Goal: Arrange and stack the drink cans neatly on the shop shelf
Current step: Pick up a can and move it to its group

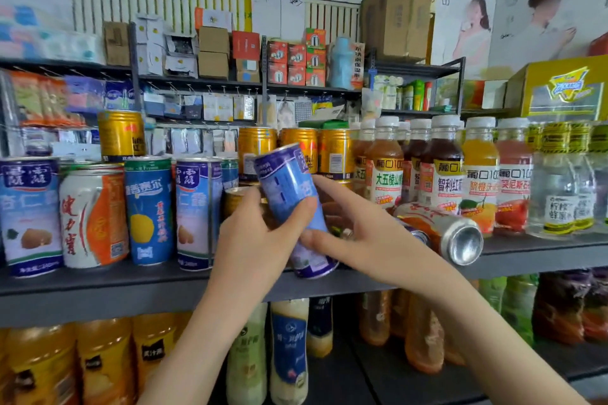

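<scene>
A tall blue and white can is tilted just above the grey shelf, its top leaning left. My left hand grips it from the left, thumb across its front. My right hand holds it from the right with fingers curled round its side and lower part. Upright cans stand in a row at the left: a blue one, a white and orange one, a blue one with a yellow fruit and another blue one. Gold cans stand behind. A white and orange can lies on its side at the right.
Juice bottles with white caps stand at the right on the same shelf, then clear bottles. One gold can sits on top of the left row. Bottles fill the shelf below. Boxes crowd the upper racks.
</scene>
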